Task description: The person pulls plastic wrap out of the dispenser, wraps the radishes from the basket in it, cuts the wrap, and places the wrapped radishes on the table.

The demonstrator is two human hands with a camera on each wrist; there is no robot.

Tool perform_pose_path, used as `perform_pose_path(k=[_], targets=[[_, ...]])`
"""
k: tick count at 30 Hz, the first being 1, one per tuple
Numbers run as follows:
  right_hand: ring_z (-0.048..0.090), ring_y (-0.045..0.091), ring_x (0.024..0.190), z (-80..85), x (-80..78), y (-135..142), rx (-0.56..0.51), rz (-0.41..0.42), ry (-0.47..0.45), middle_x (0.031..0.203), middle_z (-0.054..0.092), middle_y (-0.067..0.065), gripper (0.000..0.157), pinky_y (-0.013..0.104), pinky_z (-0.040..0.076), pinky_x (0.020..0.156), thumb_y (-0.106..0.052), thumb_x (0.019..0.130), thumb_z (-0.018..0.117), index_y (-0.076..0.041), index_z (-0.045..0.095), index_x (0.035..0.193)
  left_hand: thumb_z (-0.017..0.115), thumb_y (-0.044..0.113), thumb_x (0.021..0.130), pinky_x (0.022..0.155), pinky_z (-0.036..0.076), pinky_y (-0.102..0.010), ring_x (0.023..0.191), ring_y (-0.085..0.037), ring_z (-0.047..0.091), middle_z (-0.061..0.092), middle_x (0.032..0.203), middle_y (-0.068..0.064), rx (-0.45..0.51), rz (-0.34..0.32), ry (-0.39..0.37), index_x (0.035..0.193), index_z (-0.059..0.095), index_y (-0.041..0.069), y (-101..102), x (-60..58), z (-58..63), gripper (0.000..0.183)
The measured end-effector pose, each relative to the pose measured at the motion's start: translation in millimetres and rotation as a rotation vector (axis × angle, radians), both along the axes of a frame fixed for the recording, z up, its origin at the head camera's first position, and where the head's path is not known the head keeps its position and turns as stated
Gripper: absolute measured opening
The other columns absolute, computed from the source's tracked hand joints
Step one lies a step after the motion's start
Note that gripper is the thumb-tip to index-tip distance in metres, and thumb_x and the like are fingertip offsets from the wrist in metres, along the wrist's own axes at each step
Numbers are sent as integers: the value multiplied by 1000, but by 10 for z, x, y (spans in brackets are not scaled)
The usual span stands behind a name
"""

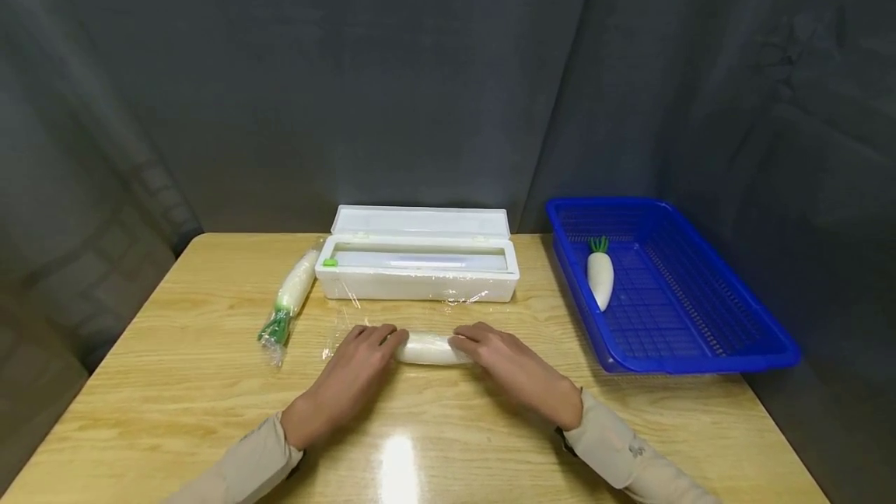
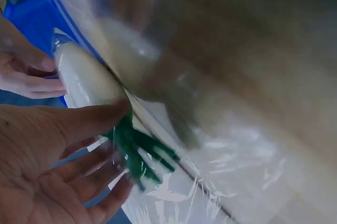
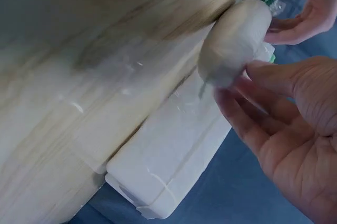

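A white radish (image 1: 428,348) with green leaves (image 2: 138,153) lies crosswise in front of the cling film box (image 1: 420,286), clear film about it. At its leafy end my left hand (image 1: 360,368) holds on, thumb on one side and fingers on the other. My right hand (image 1: 514,372) grips the pointed end between thumb and fingers; in the right wrist view that end (image 3: 234,45) shows a smooth film covering. Loose clear film (image 2: 179,197) spreads around the leaves in the left wrist view.
Left of the box lies another radish (image 1: 297,282) wrapped in film. The box's lid (image 1: 422,222) stands up at the back, with a green slider (image 1: 330,262) at its left. A blue basket (image 1: 700,365) on the right holds an unwrapped radish (image 1: 600,280).
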State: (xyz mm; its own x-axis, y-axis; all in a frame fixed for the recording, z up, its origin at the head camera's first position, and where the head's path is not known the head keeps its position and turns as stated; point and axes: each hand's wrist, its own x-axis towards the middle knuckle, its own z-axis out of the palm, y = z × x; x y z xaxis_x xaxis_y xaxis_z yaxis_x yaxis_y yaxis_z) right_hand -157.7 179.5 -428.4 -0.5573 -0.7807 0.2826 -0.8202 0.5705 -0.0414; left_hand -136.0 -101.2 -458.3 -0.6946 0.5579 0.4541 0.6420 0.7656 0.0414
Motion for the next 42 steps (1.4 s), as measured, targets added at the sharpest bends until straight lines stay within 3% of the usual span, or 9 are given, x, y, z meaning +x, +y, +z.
perform_pose_path(k=[5, 8, 11, 18, 24, 26, 29, 34, 42], targets=[[65, 32, 119, -15, 41, 3, -2, -48, 108, 130, 66, 15, 43, 46, 54, 105, 14, 89, 67, -5, 67, 127, 80, -10, 81, 85, 60, -43, 95, -27, 72, 73, 110, -12, -17, -19, -50, 128, 66, -2, -20, -39, -11, 50], [68, 29, 108, -39, 34, 14, 0, -83, 141, 118, 68, 13, 39, 43, 60, 92, 15, 88, 69, -4, 64, 122, 76, -17, 80, 82, 61, -42, 92, -27, 72, 73, 107, -14, -8, -35, -57, 126, 66, -5, -32, -68, 10, 49], [68, 24, 97, -77, 4, 31, 11, -93, 137, 108, 68, 10, 34, 37, 61, 80, 16, 89, 67, -4, 62, 116, 71, -22, 80, 78, 62, -40, 89, -28, 73, 73, 105, -15, -2, -58, -70, 125, 65, -5, -48, -97, 32, 49], [69, 20, 88, -121, -77, 44, 32, -71, 75, 96, 69, 8, 31, 34, 61, 77, 18, 89, 65, -3, 62, 111, 66, -24, 84, 84, 62, -43, 99, -35, 73, 72, 115, -24, -21, -128, -125, 133, 59, -11, -115, -118, 65, 51], [65, 18, 79, -110, -123, 21, 105, -85, 164, 86, 65, 6, 30, 31, 57, 68, 18, 85, 69, -3, 61, 104, 66, -20, 88, 86, 62, -43, 102, -35, 72, 70, 117, -25, -60, -149, -127, 136, 56, -10, -131, -161, 91, 50], [63, 18, 81, -116, -123, -1, 126, -89, 227, 88, 64, 5, 28, 31, 55, 70, 17, 85, 69, -2, 60, 104, 66, -20, 88, 84, 62, -43, 100, -34, 72, 70, 116, -24, -71, -147, -129, 135, 55, -9, -130, -164, 94, 49], [64, 23, 94, -130, -106, -57, 116, -83, 281, 102, 65, 10, 35, 35, 57, 83, 18, 85, 66, 1, 61, 115, 65, -19, 88, 82, 62, -43, 97, -34, 72, 71, 113, -23, -74, -149, -143, 134, 56, -8, -131, -179, 100, 48], [62, 34, 119, -127, -63, -164, 19, -39, 141, 129, 60, 18, 55, 48, 52, 107, 17, 88, 63, 0, 56, 139, 68, -19, 85, 78, 62, -42, 91, -32, 72, 72, 107, -20, -76, -157, -172, 131, 57, -5, -131, -207, 118, 48], [60, 20, 106, -146, -159, -296, 74, -19, 228, 115, 65, 4, 38, 35, 54, 97, 4, 89, 72, -7, 65, 124, 68, -20, 86, 81, 62, -42, 94, -32, 73, 72, 110, -20, -87, -161, -193, 134, 57, -7, -168, -213, 124, 51]])
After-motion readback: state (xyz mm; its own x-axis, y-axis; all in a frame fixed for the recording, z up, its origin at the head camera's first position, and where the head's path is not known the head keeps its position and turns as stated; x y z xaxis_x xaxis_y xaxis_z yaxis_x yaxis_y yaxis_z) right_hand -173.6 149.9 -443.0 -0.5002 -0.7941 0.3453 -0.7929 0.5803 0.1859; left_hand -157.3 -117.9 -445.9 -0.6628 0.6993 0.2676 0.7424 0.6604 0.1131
